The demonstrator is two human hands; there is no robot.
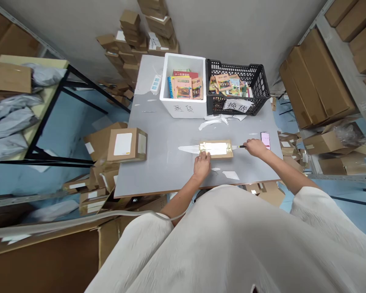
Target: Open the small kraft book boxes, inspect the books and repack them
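Note:
On the grey table lies a small flat cardboard package (216, 149) with a white label and shiny tape at its ends. My left hand (202, 165) rests on the package's near left edge, fingers spread over it. In my right hand (254, 147) is a thin dark-handled cutter (242, 146), its tip pointing left at the package's right end. Whether the tip touches the package is too small to tell. A phone (265, 140) with a lit pink screen lies just beyond my right hand.
A white foam box (184, 109) and a black crate (259, 95), both with books, stand at the back of the table (161, 175). A carton (122, 144) sits at the left edge. Paper scraps (231, 175) lie around. Shelves and cartons flank both sides.

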